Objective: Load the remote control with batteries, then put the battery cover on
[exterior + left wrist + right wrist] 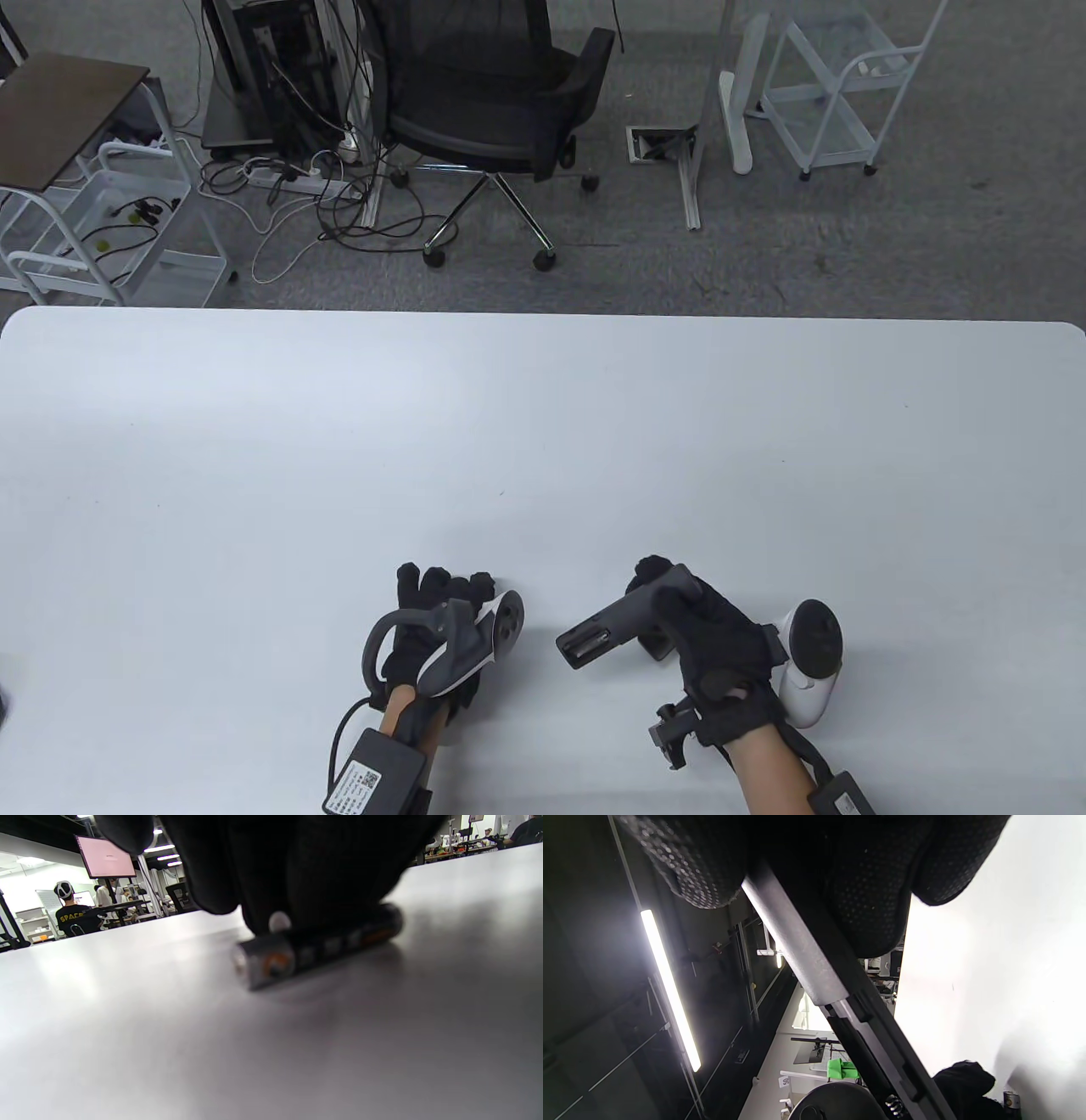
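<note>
My right hand (687, 624) grips a dark grey remote control (604, 632) and holds it tilted above the table. Its open battery compartment (579, 648) faces up at the lower left end. In the right wrist view the remote (797, 946) runs out from under my fingers, with a spring (895, 1106) showing in the empty compartment. My left hand (441, 587) is palm down on the table, left of the remote. In the left wrist view its fingertips (297, 891) rest on a dark battery (322, 944) with orange marks, which lies on the table. The battery also shows in the right wrist view (1011, 1101).
A small dark piece (658, 647) lies on the white table (543, 424) under my right hand; I cannot tell whether it is the battery cover. Beyond the table's far edge stand an office chair (501, 102) and white carts (840, 93).
</note>
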